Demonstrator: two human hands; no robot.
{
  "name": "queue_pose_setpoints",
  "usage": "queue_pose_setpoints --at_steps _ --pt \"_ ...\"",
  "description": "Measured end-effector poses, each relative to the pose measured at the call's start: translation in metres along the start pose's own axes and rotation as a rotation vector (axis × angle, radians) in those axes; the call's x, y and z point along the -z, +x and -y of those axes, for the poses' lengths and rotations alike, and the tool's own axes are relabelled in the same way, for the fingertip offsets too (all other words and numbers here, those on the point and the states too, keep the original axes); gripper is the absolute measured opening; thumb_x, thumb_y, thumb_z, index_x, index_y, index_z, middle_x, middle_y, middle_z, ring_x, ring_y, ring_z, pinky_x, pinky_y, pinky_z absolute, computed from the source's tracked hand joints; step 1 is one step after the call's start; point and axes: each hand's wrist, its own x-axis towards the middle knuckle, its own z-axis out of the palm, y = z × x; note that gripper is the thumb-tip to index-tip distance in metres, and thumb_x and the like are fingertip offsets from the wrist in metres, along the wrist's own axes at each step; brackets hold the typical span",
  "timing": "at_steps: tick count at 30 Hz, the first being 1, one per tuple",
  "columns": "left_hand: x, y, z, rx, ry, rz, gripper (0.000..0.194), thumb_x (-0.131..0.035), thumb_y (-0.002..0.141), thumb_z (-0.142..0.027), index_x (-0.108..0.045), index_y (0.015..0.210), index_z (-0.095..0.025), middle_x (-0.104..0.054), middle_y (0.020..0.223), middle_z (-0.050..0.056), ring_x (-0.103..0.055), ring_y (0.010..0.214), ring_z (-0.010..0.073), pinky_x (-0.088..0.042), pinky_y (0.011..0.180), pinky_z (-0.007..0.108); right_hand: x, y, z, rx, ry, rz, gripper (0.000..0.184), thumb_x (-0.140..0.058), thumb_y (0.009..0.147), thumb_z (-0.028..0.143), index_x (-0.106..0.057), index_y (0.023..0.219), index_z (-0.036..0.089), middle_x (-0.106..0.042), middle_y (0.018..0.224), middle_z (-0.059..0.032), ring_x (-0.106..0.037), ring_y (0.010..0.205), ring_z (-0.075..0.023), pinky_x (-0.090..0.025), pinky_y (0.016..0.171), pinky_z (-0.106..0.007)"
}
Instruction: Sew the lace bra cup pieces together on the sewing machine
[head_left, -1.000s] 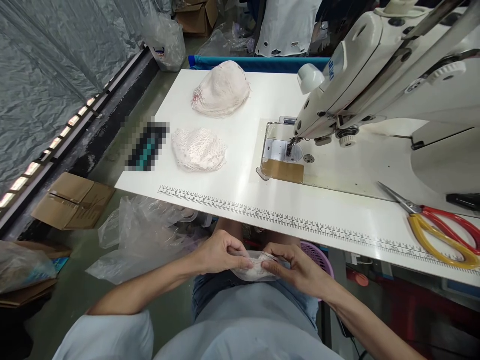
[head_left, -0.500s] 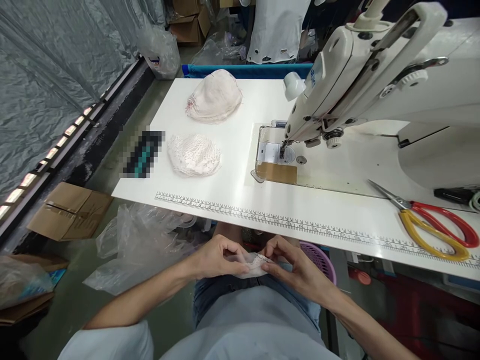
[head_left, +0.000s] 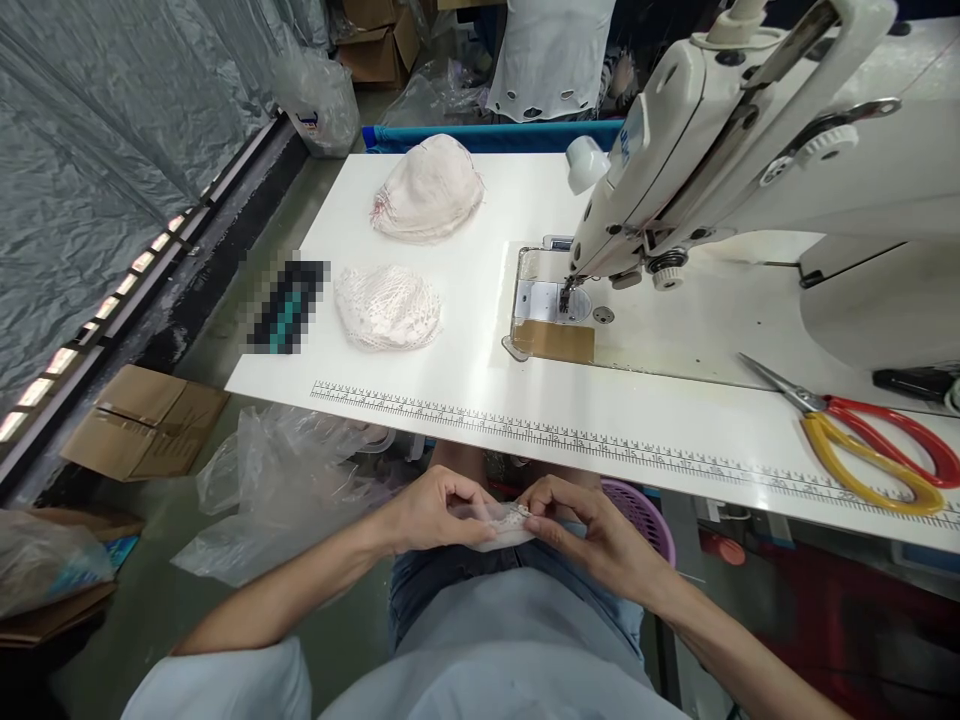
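Observation:
Above my lap, in front of the table edge, a small piece of sheer white fabric (head_left: 504,532) with a lacy edge is stretched between my hands. My left hand (head_left: 448,510) pinches its left end between thumb and fingers. The right end is pinched by my right hand (head_left: 570,518), whose thumb and forefinger meet at the lacy edge. On the white table lie a white lace piece (head_left: 388,308) and, behind it, a pile of pale cloth (head_left: 429,188). Both are apart from my hands.
A white sewing machine (head_left: 675,180) stands at the right of the table (head_left: 465,385), with red and yellow handled scissors (head_left: 855,430) before it. A printed ruler runs along the front edge. Below are a purple basket (head_left: 641,515), plastic bags (head_left: 285,500) and a cardboard box (head_left: 146,420).
Both hands keep their pinch on the fabric, and the right fingers have shifted slightly along its lacy edge. The view has moved very slightly. Nothing on the table has moved.

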Motion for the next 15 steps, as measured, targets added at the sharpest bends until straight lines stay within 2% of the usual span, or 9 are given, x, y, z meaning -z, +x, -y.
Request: queue_pose_setpoints --at_steps 6,11,15 --pt "0.0017 -0.0004 -0.0023 0.010 -0.058 0.043 0.014 -0.074 0.066 -0.023 -0.072 0.071 -0.011 -0.072 0.090 0.011 -0.065 0.084 0.0198 -0.050 0.076 0.026 -0.0012 0.0031 0.0033 -0.014 0.067 0.000 0.021 -0.052 0.089 0.039 -0.054 0.078 0.021 -0.057 0.079 -0.0025 -0.050 0.070 -0.0151 -0.042 0.062 -0.025" --pt "0.0014 0.0002 -0.0019 0.009 0.002 0.040 0.013 -0.074 0.066 -0.024 -0.071 0.070 -0.012 -0.072 0.081 0.007 -0.066 0.081 0.0189 -0.050 0.075 0.026 -0.0028 0.0035 -0.0005 -0.011 0.099 -0.003 0.021 -0.055 0.086 0.038 -0.050 0.075 0.021 -0.055 0.079 -0.0019 -0.050 0.072 -0.0154 -0.043 0.065 -0.026" --pt "0.0022 0.0008 -0.0009 -0.013 0.005 0.037 0.012 -0.073 0.067 -0.023 -0.070 0.070 -0.012 -0.071 0.082 0.007 -0.065 0.081 0.0182 -0.048 0.074 0.024 -0.0013 0.0042 -0.0011 -0.039 0.165 -0.002 0.019 -0.057 0.086 0.037 -0.050 0.081 0.020 -0.052 0.080 -0.0013 -0.048 0.072 -0.0144 -0.042 0.064 -0.026"
